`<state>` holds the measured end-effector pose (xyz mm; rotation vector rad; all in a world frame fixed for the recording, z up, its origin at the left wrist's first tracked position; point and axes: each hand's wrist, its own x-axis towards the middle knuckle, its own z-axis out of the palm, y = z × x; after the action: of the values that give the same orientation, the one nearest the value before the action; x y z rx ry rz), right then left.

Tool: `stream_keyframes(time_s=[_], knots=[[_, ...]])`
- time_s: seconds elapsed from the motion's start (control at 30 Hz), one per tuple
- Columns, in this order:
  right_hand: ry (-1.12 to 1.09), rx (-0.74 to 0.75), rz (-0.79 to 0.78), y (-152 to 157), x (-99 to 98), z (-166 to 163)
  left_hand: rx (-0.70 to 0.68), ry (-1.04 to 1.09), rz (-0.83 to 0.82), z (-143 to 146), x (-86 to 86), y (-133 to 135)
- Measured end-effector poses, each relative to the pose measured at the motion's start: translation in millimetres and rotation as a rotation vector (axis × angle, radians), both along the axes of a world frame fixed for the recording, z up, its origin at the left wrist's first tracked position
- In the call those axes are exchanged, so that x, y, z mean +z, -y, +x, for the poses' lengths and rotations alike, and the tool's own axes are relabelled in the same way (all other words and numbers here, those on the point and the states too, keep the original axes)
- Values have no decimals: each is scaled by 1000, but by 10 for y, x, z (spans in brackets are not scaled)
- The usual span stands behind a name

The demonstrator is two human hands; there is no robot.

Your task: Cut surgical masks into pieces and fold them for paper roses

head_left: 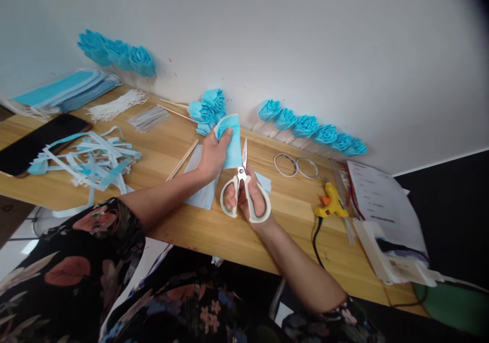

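Observation:
My left hand [215, 152] pinches a folded piece of light blue fabric [233, 147] between thumb and fingers. In my right hand [255, 200] are white-handled scissors [263, 213], fingers through both loops. Their blades point up along the fabric's right edge; I cannot tell whether the fabric lies between them. Beneath my hands, pale blue fabric pieces [202, 195] lie on the wooden table. Just behind my left hand is a cluster of blue fabric flowers [208, 106] on sticks.
More blue flowers lean on the wall at left [118, 53] and right [305, 125]. Leftward lie face masks [64, 91], a phone [42, 144], fabric strips [95, 160] and thin wires [148, 119]. Rightward are tape rings [286, 165], a yellow glue gun [331, 200] and a power strip [376, 256].

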<state>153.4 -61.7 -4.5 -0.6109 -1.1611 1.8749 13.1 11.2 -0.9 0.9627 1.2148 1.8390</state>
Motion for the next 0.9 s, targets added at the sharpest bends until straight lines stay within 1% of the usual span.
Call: stream_keyframes(time_s=[0.33, 0.53, 0.73, 0.9], knots=[[14, -31, 0, 26, -6, 6, -13, -15, 2, -7, -40, -18], [32, -48, 7, 34, -3, 2, -10, -13, -10, -14, -22, -12], [86, -77, -8, 41, -5, 6, -21, 21, -11, -16, -27, -18], [54, -61, -17, 23, -8, 10, -65, 79, -21, -22, -13, -30]])
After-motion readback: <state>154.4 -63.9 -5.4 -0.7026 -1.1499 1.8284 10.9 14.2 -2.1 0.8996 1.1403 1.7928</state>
